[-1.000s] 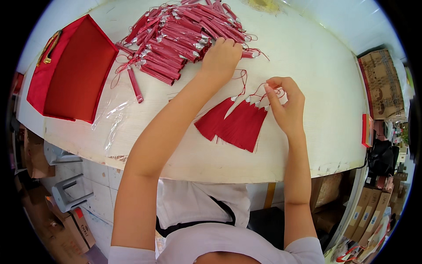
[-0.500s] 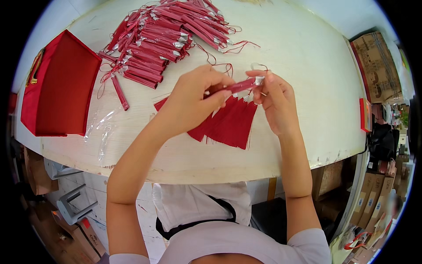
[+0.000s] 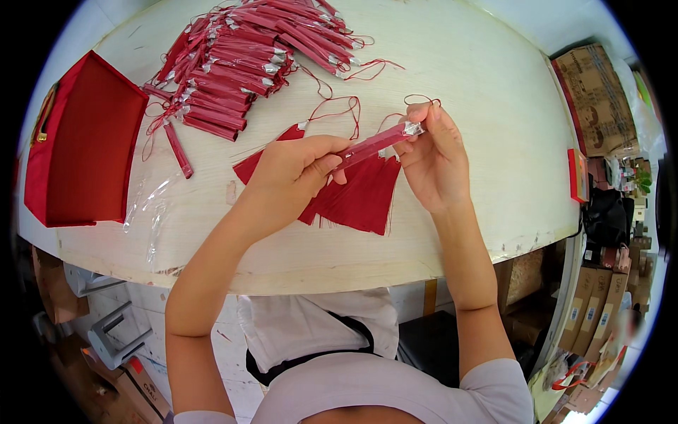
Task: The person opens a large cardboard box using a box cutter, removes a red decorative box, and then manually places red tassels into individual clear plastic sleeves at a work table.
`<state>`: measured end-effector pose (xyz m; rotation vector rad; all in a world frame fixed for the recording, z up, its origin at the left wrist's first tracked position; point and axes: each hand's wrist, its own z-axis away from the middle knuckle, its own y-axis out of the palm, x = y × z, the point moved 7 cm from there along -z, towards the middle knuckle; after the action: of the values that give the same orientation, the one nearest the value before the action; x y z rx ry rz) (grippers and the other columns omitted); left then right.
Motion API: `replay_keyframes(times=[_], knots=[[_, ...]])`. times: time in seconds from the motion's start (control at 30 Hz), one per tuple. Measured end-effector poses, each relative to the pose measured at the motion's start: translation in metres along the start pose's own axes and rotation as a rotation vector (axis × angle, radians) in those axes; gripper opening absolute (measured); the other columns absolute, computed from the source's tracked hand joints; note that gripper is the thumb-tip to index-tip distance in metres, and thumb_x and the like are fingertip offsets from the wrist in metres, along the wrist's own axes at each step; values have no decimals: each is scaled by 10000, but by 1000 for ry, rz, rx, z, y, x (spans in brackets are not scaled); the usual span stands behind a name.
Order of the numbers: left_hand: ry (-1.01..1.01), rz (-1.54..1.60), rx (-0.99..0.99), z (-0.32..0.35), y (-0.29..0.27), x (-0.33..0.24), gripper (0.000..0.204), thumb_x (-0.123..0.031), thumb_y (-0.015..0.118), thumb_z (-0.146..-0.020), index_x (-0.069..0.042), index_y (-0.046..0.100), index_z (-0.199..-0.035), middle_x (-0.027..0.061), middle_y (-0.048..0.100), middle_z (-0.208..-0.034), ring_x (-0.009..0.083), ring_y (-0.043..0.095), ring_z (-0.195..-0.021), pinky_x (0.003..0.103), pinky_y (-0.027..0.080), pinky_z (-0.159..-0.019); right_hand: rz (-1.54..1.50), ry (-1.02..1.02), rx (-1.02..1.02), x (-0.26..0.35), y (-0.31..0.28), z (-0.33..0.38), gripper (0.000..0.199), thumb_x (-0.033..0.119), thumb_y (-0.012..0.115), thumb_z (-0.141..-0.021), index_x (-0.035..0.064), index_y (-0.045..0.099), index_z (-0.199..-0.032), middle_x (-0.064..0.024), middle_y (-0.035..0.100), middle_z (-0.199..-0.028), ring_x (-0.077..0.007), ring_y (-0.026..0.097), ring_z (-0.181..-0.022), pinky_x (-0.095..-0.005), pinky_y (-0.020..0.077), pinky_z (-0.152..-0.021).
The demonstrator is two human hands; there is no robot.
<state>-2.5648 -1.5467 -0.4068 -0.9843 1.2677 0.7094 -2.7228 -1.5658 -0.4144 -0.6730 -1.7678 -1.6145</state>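
**Wrapped red tassel held over worktable**

Red box, far left table edge. Pile of wrapped red tassels, upper left. Left hand pinches lower end of one wrapped tassel; right hand grips its silver-capped top. Loose red tassels fanned beneath. Cardboard cartons, far right.

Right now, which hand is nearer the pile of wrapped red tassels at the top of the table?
Left. The left hand sits just below the pile; the right hand is farther off to its right.
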Motion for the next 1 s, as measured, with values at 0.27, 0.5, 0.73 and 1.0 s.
replay_keyframes(times=[0.27, 0.5, 0.73, 1.0], knots=[[-85, 107, 38, 1, 3, 4, 175, -9, 437, -858, 13, 542, -996, 49, 580, -690, 58, 482, -519, 185, 397, -483, -16, -22, -67, 3, -5, 0, 216, 234, 450, -905, 64, 547, -815, 17, 533, -717, -61, 472, -618, -221, 374, -569], [-203, 393, 37, -1, 2, 11, 162, -22, 450, -852, 20, 523, -991, 88, 593, -795, 126, 608, -676, 212, 505, -625, -9, -42, -89, 6, -16, -2, 209, 242, 452, -905, 69, 543, -831, 22, 518, -762, -73, 470, -634, -227, 385, -584], [-163, 468, 14, 0, -3, 15, 155, 0, 458, -836, 38, 523, -971, 85, 565, -872, 145, 612, -756, 216, 510, -673, -36, -43, -73, 5, -16, -4, 207, 227, 459, -902, 54, 548, -832, 14, 501, -742, -82, 459, -640, -228, 383, -598], [-188, 457, 20, 0, -3, 14, 143, -1, 465, -830, 40, 525, -954, 80, 562, -871, 149, 619, -753, 208, 513, -667, -41, -52, -23, 6, -14, -5, 204, 218, 459, -901, 44, 547, -840, 8, 495, -741, -89, 455, -656, -245, 405, -631]])
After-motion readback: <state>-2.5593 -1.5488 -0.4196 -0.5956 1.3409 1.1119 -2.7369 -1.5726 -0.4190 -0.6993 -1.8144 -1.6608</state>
